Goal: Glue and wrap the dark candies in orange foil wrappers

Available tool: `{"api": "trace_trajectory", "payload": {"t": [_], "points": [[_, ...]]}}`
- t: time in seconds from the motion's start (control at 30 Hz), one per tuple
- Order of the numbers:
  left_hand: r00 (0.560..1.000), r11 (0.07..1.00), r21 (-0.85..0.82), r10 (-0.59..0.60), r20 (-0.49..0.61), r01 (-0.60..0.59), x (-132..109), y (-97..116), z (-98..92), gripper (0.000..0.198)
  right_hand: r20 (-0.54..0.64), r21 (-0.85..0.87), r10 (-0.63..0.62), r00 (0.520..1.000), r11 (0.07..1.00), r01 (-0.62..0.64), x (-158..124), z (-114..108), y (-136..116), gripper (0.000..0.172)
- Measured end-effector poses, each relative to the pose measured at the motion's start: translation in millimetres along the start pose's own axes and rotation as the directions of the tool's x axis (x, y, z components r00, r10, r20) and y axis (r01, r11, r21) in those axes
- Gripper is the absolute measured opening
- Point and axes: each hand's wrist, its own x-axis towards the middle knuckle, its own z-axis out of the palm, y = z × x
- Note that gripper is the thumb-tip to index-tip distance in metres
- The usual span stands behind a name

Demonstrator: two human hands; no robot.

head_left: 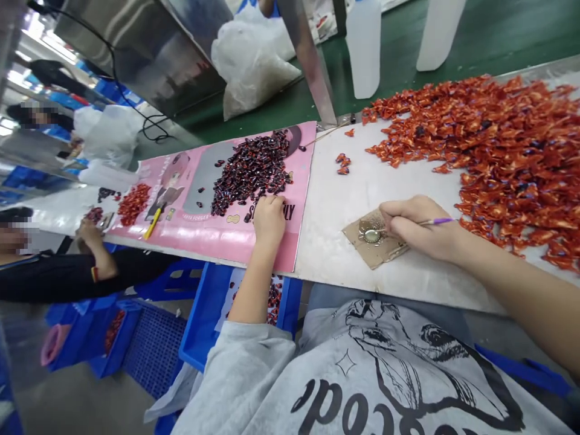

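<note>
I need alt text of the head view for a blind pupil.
A person's right hand holds a thin tool at some brown cardboard, while the left hand is at the edge of a pile of small dark pieces. Orange pieces lie heaped at right.

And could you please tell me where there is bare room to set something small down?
The white tabletop is bare between the pink mat and the cardboard piece. On the mat, a strip along the near edge is free between the yellow tool and left hand. Crowded: the dark glossy pieces heaped on the mat and the orange-red pieces at right.
</note>
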Motion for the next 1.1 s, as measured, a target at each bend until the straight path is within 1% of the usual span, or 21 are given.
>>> {"api": "trace_trajectory", "payload": {"t": [0.03,0.07,0.1,0.13,0.17,0.2,0.23,0.27,0.3,0.33,0.37,0.4,0.43,0.5,0.57,0.63,0.7,0.83,0.97,1.1], "points": [[1.0,1.0,-0.024,0.011,-0.023,-0.011,-1,0,-1.4,0.039,0.026,-0.027,0.011,1.0,1.0,-0.011,0,0,-2,0.018],[0.998,0.996,-0.085,0.022,-0.067,-0.028,-5,2,-2.9,0.038,0.042,-0.05,0.021,0.999,0.999,-0.018,1,0,-3,0.018],[0.992,0.98,-0.195,0.025,-0.126,-0.05,-11,5,-4.2,0.036,0.047,-0.073,0.025,0.999,0.997,-0.022,1,1,-3,0.019],[0.983,0.933,-0.353,0.012,-0.182,-0.077,-18,11,-4.8,0.032,0.031,-0.095,0.021,0.999,0.995,-0.018,2,1,-3,0.019],[0.977,0.836,-0.539,-0.017,-0.214,-0.104,-27,19,-4.5,0.027,0.012,-0.115,0.012,1.0,0.993,-0.01,2,2,-2,0.021],[0.976,0.684,-0.72,-0.052,-0.209,-0.118,-37,28,-3.0,0.021,0.002,-0.127,0.002,1.0,0.992,-0.002,3,3,-1,0.022],[0.986,0.497,-0.863,-0.073,-0.151,-0.095,-48,39,-0.6,0.018,-0.003,-0.129,0.001,1.0,0.992,-0.001,3,4,0,0.022],[0.994,0.303,-0.952,-0.075,-0.074,-0.048,-58,51,2.6,0.021,-0.003,-0.124,0.01,1.0,0.992,-0.01,3,6,0,0.022],[0.998,0.127,-0.992,-0.06,0.011,0.018,-68,62,6.3,0.027,-0.001,-0.119,0.023,1.0,0.993,-0.023,3,7,1,0.022],[0.995,-0.02,-0.996,-0.038,0.093,0.092,-78,73,10.0,0.032,-0.007,-0.122,0.039,0.999,0.992,-0.04,3,7,0,0.023],[0.986,-0.137,-0.977,-0.016,0.167,0.163,-86,82,13.4,0.034,-0.025,-0.136,0.053,0.998,0.989,-0.056,3,8,-1,0.023],[0.973,-0.223,-0.949,0.009,0.229,0.225,-93,90,16.1,0.034,-0.046,-0.155,0.063,0.997,0.985,-0.069,3,8,-2,0.024],[0.961,-0.282,-0.92,0.032,0.275,0.272,-98,96,18.0,0.034,-0.061,-0.172,0.07,0.996,0.982,-0.079,4,8,-3,0.025],[0.945,-0.341,-0.883,0.071,0.318,0.323,-103,104,19.7,0.032,-0.069,-0.187,0.08,0.994,0.978,-0.092,4,7,-6,0.025],[0.944,-0.365,-0.871,0.098,0.314,0.328,-103,108,19.6,0.032,-0.075,-0.191,0.085,0.994,0.977,-0.098,4,7,-7,0.025],[0.949,-0.379,-0.871,0.1,0.297,0.313,-100,109,19.5,0.032,-0.077,-0.195,0.078,0.994,0.976,-0.092,4,8,-7,0.025],[0.954,-0.378,-0.878,0.069,0.291,0.295,-98,110,19.9,0.031,-0.07,-0.2,0.08,0.994,0.975,-0.092,4,9,-7,0.026],[0.959,-0.366,-0.892,0.001,0.283,0.263,-97,110,22.3,0.031,-0.097,-0.244,0.101,0.99,0.962,-0.122,4,10,-7,0.026],[0.968,-0.377,-0.895,0.011,0.252,0.238,-98,110,24.6,0.038,-0.103,-0.317,0.131,0.986,0.935,-0.158,3,10,-9,0.026],[0.961,-0.362,-0.896,0.001,0.277,0.259,-98,109,24.9,0.032,-0.059,-0.34,0.092,0.994,0.934,-0.107,2,10,-11,0.025]]}}
